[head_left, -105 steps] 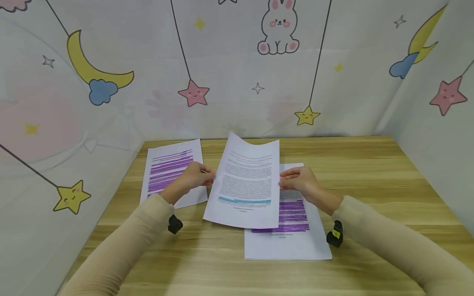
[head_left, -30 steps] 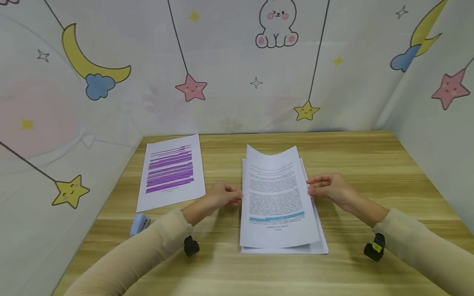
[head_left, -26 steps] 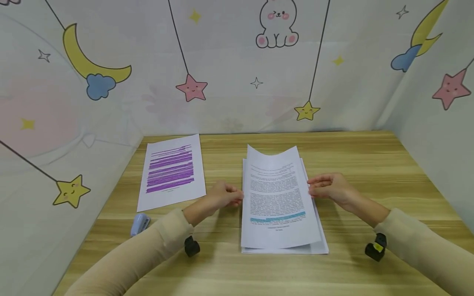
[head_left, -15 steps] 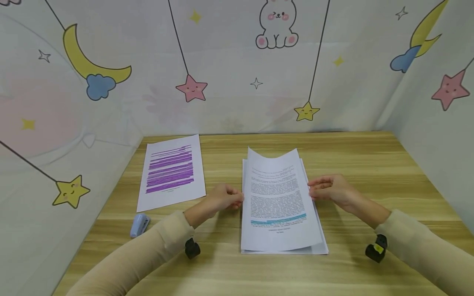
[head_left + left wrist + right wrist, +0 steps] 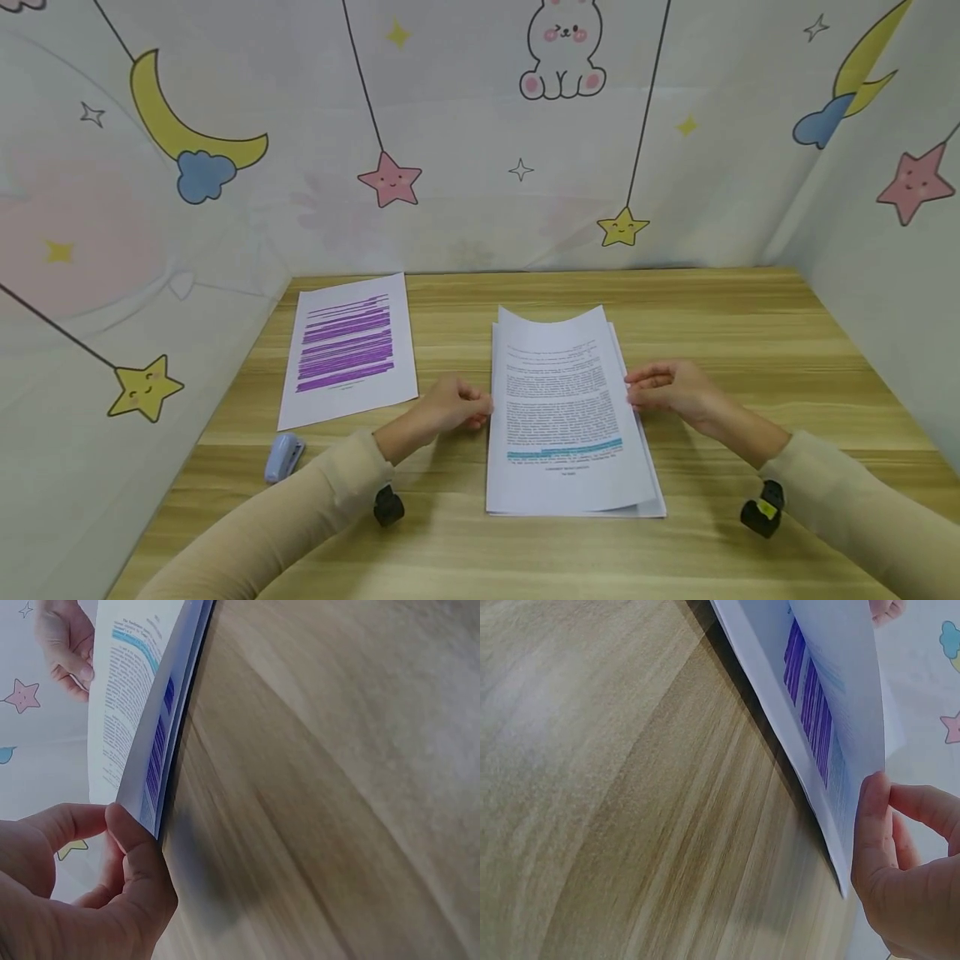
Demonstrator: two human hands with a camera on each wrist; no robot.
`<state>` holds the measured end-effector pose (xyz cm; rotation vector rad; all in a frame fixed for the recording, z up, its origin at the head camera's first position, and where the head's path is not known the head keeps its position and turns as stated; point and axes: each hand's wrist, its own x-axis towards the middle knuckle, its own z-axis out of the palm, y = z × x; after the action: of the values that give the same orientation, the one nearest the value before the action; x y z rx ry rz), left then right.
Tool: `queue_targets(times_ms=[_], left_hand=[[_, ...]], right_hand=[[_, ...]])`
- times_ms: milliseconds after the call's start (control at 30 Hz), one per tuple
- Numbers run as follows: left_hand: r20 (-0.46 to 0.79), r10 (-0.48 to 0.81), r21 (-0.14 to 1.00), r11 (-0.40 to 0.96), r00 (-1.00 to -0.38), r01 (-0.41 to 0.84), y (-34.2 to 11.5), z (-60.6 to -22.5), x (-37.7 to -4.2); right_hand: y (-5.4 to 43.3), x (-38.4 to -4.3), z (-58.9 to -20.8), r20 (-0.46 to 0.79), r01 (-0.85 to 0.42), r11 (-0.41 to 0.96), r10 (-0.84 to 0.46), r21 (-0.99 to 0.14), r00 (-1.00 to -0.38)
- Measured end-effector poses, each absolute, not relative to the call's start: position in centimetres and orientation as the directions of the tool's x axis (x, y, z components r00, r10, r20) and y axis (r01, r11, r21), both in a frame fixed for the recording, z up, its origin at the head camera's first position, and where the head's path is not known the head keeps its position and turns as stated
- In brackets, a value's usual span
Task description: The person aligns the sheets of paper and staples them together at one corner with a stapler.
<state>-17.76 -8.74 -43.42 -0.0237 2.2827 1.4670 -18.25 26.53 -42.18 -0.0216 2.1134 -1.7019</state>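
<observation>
Currently, the sheet is held bowed over the stack, its left edge pinched by the left hand and its right edge by the right hand, thumb against fingers. Purple marking is seen under the raised sides. Whether the stack is also touched by a fingertip cannot be told. If one edge is let go ahead of the other, the sheet could be left skewed; if both are squeezed inward, the bow could be sharpened into a crease. The stack could also be nudged askew by a low knuckle. No container is seen; the stapler and marked page are laid directly on the table, left of the stack.
</observation>
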Motion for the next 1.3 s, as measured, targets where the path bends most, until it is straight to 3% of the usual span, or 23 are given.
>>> queue_targets(times_ms=[567, 1300], left_hand=[[-0.288, 0.24, 0.811, 0.575, -0.927, -0.103, -9.08, -43.75, -17.63], [-0.241, 0.252, 0.811, 0.582, -0.937, -0.052, -9.24, -44.39, -17.73]], right_hand=[[26.61, -18.14, -42.61, -0.309, 0.237, 0.27, -0.265, -0.933, -0.914], [26.86, -18.15, -43.2, -0.31, 0.235, 0.277, -0.268, -0.932, -0.912]])
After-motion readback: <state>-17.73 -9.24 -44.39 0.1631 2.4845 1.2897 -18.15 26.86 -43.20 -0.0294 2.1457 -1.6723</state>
